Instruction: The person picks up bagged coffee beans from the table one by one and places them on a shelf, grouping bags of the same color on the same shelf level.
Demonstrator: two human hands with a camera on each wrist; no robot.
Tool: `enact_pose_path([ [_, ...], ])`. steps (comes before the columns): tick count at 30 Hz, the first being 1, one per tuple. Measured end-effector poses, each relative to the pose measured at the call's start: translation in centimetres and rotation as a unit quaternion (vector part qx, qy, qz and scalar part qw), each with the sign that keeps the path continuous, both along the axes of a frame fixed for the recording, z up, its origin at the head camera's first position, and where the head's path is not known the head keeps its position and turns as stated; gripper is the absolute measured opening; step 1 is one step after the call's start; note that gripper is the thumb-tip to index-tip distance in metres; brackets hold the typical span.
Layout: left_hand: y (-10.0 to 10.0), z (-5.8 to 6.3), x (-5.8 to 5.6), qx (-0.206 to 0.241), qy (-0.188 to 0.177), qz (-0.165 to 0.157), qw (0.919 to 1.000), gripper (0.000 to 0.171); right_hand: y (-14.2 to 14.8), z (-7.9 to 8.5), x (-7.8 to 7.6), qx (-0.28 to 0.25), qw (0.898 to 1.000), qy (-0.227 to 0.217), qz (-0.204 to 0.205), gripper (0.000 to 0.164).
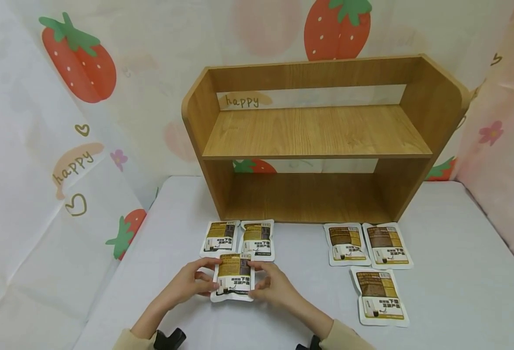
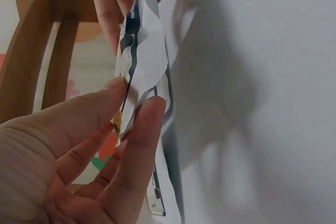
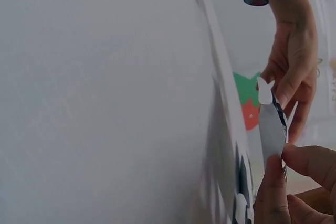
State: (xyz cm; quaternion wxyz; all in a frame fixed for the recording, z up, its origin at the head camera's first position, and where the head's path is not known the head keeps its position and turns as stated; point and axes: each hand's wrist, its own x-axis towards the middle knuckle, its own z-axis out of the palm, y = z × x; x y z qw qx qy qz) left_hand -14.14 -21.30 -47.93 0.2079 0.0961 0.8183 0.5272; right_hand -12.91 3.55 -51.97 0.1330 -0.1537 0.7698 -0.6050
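Note:
A white foil pouch (image 1: 234,277) with a brown-and-gold printed label is held between both hands at the front. My left hand (image 1: 191,281) pinches its left edge between thumb and fingers, and my right hand (image 1: 275,287) pinches the right edge. In the left wrist view the pouch (image 2: 147,51) shows edge-on, raised off the white cloth, its shadow falling beside it. The right wrist view shows the grey-white back of the pouch (image 3: 272,129). Just behind it lie two matching pouches, one at left (image 1: 220,238) and one at right (image 1: 257,239), the held one overlapping their near edges.
A two-tier wooden shelf (image 1: 318,131) stands at the back of the white-covered table (image 1: 309,311). In front of its right end lie two more pouches, one left (image 1: 347,244) and one right (image 1: 387,245), with a third pouch (image 1: 380,296) nearer. A strawberry-print curtain (image 1: 152,97) hangs behind.

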Motion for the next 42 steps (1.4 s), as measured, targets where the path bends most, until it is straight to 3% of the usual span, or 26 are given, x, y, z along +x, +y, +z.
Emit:
enact_pose_path([
  [6,0.7,0.3,-0.6,-0.008,0.030,0.015,0.9994,0.057,0.4,1.3,-0.8,0.020,0.999,0.049,-0.008,0.067],
  [8,0.9,0.4,-0.8,-0.016,0.041,0.023,0.9988,0.056,0.6,2.8,-0.5,0.017,0.998,0.058,-0.010,0.066],
  [13,1.5,1.3,-1.2,-0.047,0.077,0.037,0.9953,0.057,0.9,3.4,-1.0,0.014,0.998,0.059,-0.013,0.065],
  [15,1.7,1.5,-1.4,-0.057,0.090,0.041,0.9934,0.057,1.0,2.5,-1.7,0.014,0.998,0.064,-0.015,0.066],
  [25,2.5,2.2,-2.6,-0.083,0.163,0.052,0.9817,0.057,1.4,4.2,-2.6,0.027,0.992,0.116,-0.031,0.060],
  [33,3.4,3.0,-3.4,-0.057,0.224,0.052,0.9715,0.056,1.6,5.6,-3.5,0.058,0.983,0.164,-0.055,0.057],
  [42,4.1,4.7,-3.9,-0.062,0.250,0.056,0.9647,0.055,1.9,7.0,-4.4,0.063,0.978,0.187,-0.059,0.059],
])
